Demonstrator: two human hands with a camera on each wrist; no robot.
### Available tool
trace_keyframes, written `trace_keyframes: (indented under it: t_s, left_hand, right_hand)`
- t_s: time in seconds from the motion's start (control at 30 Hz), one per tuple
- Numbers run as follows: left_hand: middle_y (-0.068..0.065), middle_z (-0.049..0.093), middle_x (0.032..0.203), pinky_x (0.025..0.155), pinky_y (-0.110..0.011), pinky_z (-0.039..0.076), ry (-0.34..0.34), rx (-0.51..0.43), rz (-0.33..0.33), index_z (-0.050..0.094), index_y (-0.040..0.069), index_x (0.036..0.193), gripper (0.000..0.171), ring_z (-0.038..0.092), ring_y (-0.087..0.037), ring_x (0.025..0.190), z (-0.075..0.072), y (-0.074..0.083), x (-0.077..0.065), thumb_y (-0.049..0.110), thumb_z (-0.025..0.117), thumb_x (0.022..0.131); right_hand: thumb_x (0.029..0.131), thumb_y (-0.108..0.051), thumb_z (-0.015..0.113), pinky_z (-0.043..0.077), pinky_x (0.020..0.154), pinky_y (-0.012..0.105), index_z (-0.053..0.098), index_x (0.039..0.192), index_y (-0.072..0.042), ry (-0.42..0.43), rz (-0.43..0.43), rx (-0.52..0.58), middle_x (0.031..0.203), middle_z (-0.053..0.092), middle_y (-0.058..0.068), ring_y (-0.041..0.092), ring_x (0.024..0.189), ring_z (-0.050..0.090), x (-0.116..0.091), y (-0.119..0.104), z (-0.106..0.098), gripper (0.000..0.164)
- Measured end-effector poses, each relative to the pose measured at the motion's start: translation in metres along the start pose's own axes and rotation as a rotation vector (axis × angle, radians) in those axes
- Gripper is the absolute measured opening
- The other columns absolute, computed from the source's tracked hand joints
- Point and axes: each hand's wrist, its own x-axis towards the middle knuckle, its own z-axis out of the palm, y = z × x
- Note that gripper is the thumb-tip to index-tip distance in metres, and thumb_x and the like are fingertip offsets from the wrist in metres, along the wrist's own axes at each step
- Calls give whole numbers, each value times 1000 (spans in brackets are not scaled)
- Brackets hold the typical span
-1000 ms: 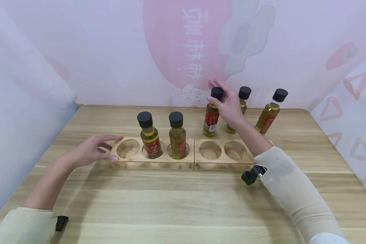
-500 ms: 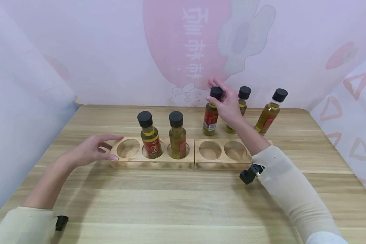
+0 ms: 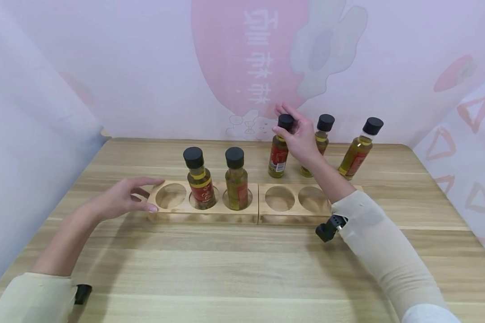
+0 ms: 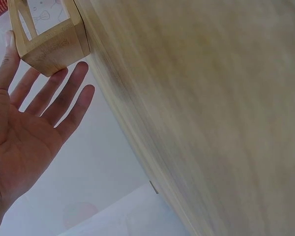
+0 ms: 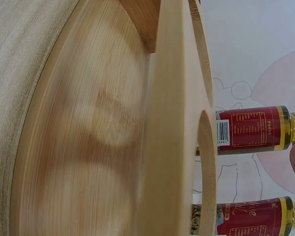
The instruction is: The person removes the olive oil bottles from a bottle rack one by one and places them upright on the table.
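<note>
At the left end of a wooden bottle rack [image 3: 182, 212], my left hand [image 3: 117, 199] holds the rack between thumb and index finger; the other fingers extend loosely in the left wrist view. My right hand [image 3: 302, 140] pinches the black cap of an olive oil bottle [image 3: 278, 154] with a red label, upright behind the rack. Its barcode side shows in the right wrist view. Two more olive oil bottles, a front-labelled bottle [image 3: 202, 188] and a side-turned bottle [image 3: 237, 188], stand in the left rack's middle and right holes.
A second wooden rack [image 3: 297, 213] abuts the first on the right, partly hidden by my right forearm. Behind it stand another oil bottle [image 3: 323, 139], partly covered by my hand, and a far-right bottle [image 3: 356, 152]. A printed curtain [image 3: 153, 67] hangs behind the table.
My right hand and the bottle it pinches have shifted slightly left. The left hand keeps its place on the rack, and the other bottles stay where they were.
</note>
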Motion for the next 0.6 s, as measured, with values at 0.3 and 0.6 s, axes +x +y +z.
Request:
trace_keyframes:
  t_s: [0.3,0.6]
  left_hand:
    - [-30,51,149,90,-50,61,-4,0,7,50,-6,148,73,66,-46,114,0,2,-1,17,84,88]
    - [-29,51,150,91,-51,61,-6,-2,-1,50,-5,149,73,66,-46,115,0,2,1,17,84,89]
  right_hand:
    - [93,16,65,45,113,31,33,155,11,10,1,11,153,48,25,33,143,48,-1,0,1,69]
    - [93,17,65,49,110,31,33,156,10,-12,8,12,150,52,27,35,137,54,0,0,-1,71]
